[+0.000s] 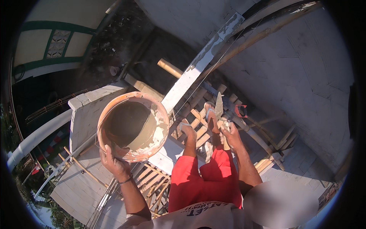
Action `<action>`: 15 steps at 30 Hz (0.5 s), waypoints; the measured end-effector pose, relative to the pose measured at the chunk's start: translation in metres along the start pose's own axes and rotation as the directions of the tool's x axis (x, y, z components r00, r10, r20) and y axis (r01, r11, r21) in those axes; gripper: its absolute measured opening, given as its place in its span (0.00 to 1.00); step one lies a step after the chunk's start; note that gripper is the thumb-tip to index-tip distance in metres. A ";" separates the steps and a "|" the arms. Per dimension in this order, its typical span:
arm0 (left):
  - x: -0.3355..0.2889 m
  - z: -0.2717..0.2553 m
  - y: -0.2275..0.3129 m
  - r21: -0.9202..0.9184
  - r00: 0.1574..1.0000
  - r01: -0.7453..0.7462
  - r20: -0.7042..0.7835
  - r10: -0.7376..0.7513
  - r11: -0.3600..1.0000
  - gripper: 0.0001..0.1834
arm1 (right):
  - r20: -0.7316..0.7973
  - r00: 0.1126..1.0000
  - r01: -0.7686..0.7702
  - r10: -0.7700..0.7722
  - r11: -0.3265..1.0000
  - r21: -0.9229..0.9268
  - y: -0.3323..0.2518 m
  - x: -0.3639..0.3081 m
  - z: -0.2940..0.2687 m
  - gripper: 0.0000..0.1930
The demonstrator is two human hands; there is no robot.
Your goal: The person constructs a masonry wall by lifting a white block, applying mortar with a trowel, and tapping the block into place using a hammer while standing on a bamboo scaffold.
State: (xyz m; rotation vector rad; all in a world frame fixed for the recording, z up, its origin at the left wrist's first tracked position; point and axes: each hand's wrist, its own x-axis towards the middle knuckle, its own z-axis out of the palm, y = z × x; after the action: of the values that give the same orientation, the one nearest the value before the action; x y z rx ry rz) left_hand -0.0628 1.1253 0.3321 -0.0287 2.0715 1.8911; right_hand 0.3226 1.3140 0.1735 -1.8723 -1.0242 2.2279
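My left hand (113, 163) grips the near-left rim of an orange-red bucket (164, 116). Wet grey mortar (127, 124) lies inside the bucket, and pale mortar is smeared along its inner right wall. On the other side, my right hand (231, 138) is closed around the handle of a pointed trowel (219, 107). Its blade is smeared with grey and points away from me, over the bamboo by my right foot. Part of the handle is hidden by my fingers.
I stand in sandals on a bamboo platform (202, 139). Beyond the bucket runs a narrow white ledge with mortar on it (187, 82). A tall block wall (289, 72) rises at right, a lower block wall (85, 118) stands at left. A small red object (240, 111) is near the trowel.
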 end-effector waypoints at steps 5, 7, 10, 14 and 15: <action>-0.001 0.038 0.029 -0.031 0.998 -0.038 0.058 0.039 0.999 0.16 | 0.035 0.882 0.349 -0.471 0.600 -0.720 -0.130 -0.103 0.007 0.17; 0.000 0.042 0.039 0.014 0.996 -0.030 0.089 0.028 0.999 0.17 | 0.233 0.807 0.478 -0.542 0.368 -0.797 -0.184 -0.131 0.036 0.17; -0.005 0.083 0.059 0.043 0.978 -0.151 0.154 0.142 0.988 0.20 | 0.510 0.651 0.505 -0.563 -0.180 -0.844 -0.244 -0.140 0.075 0.18; -0.018 0.112 0.092 0.009 0.931 -0.286 0.240 0.276 0.958 0.22 | 0.720 0.499 0.394 -0.482 -0.614 -0.684 -0.281 -0.122 0.127 0.20; -0.020 0.114 0.096 -0.018 0.921 -0.297 0.258 0.291 0.955 0.22 | 0.758 0.458 0.375 -0.464 -0.672 -0.639 -0.282 -0.115 0.136 0.20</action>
State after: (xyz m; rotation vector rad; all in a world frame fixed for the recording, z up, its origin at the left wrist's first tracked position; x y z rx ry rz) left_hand -0.0404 1.2430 0.4232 0.5359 2.0017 1.9157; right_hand 0.1291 1.4218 0.4221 -0.3767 -3.2397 0.0309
